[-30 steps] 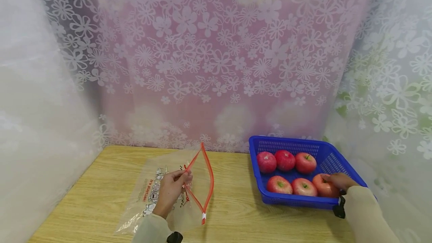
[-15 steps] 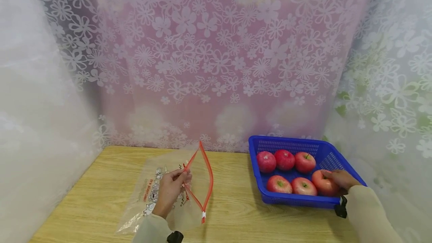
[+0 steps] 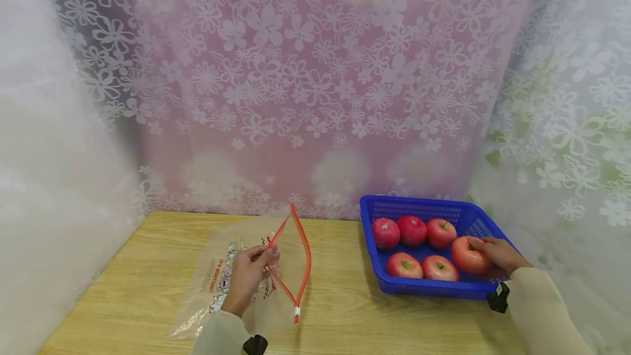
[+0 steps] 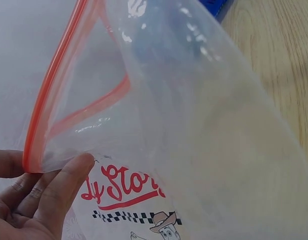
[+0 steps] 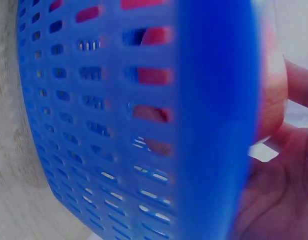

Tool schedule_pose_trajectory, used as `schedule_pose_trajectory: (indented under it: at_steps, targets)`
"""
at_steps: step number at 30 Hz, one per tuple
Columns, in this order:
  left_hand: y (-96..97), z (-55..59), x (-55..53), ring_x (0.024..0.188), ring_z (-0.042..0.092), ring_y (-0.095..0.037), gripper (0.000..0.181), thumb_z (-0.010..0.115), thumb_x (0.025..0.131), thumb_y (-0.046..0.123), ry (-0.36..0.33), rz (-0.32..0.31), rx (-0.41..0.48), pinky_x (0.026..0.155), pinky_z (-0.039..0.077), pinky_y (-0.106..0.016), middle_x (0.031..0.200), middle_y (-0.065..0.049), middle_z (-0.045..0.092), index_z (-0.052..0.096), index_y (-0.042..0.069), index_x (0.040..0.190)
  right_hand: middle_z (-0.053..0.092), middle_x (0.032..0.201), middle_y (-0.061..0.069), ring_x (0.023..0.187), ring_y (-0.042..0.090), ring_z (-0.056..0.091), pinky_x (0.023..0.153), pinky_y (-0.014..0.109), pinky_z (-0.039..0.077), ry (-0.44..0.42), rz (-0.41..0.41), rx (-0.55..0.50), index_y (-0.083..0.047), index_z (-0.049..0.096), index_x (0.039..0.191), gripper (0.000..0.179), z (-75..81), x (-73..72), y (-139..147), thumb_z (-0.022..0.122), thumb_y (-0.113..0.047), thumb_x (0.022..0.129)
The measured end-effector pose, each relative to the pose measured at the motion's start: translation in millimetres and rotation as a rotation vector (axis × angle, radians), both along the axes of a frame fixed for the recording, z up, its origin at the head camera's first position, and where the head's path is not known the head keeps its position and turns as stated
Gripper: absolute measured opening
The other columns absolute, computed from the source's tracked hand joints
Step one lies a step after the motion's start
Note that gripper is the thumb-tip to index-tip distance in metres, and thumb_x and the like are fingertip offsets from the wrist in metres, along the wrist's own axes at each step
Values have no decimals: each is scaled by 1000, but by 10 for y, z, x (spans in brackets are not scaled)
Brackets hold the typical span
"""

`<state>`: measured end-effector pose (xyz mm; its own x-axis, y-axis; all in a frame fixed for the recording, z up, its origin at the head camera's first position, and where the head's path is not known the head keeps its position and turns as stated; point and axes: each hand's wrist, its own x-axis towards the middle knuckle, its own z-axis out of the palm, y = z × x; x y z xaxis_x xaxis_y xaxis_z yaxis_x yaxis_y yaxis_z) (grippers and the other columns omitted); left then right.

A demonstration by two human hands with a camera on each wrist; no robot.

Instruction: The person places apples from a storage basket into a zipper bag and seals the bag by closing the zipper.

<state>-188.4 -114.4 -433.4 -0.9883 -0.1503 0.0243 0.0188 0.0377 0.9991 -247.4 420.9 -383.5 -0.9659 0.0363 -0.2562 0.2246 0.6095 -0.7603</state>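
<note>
My left hand (image 3: 250,277) pinches the near lip of a clear zip bag (image 4: 209,130) between thumb and fingers. The bag's red zip edge (image 3: 307,256) gapes in a pointed oval, with a white slider (image 3: 297,311) at its near end. Cartoon figures and red lettering are printed on the plastic. Over at the right, my right hand (image 3: 503,255) grips an apple (image 3: 469,255), which sits higher than its neighbours at the right end of a blue basket (image 3: 419,287). In the right wrist view the basket wall (image 5: 113,120) covers most of that apple.
Several other apples lie in the basket in two rows, among them a dark red apple (image 3: 412,230) at the back and a paler apple (image 3: 440,268) in front. The wooden table (image 3: 340,311) ends at a flowered curtain (image 3: 315,125). Another patterned sheet (image 3: 577,141) hangs at the right.
My right hand has closed around the apple and raised it slightly from its place in the front row. The left hand keeps its pinch on the bag, almost unmoved.
</note>
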Motion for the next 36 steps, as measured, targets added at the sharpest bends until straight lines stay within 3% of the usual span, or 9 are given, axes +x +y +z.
schedule_pose_trajectory:
  at_steps: [2,8,13,19,28,36]
  targets:
    - [-10,-4,-2,95,69,-23,29,56,99,16,-1,-2,8,68,57,-30,106,-15,71,65,-4,117,55,93,18,70,22,63,67,45,58,-11,-25,-72,21,24,133,72,1,13,-19,39,-41,101]
    - [-15,4,2,93,70,-23,29,57,98,17,-10,-1,16,67,57,-30,105,-15,71,66,-4,115,54,102,24,73,20,64,69,43,58,-1,-52,-102,21,19,138,77,18,62,-69,38,-44,102]
    - [-21,6,6,93,69,-23,28,57,99,16,-16,2,19,65,57,-29,105,-14,71,67,-4,116,54,112,24,82,17,64,74,42,58,28,-21,-140,21,19,140,81,25,135,-144,37,-48,102]
    - [-36,-6,-3,93,69,-22,27,56,99,16,-9,-1,4,68,57,-34,104,-13,71,67,-2,115,44,127,32,88,14,64,78,47,56,84,20,-191,18,16,144,81,33,200,-265,36,-48,102]
    - [-27,11,2,94,69,-22,28,55,99,17,-24,-17,14,66,56,-31,105,-13,71,67,-2,116,33,138,37,97,14,62,81,45,56,138,59,-170,16,17,145,77,88,315,-459,33,-46,104]
    - [-21,27,17,93,69,-22,27,56,99,16,-20,-17,22,62,54,-25,105,-13,71,67,-3,115,48,128,26,95,12,63,81,42,56,158,53,-219,13,28,143,71,163,393,-680,37,-46,103]
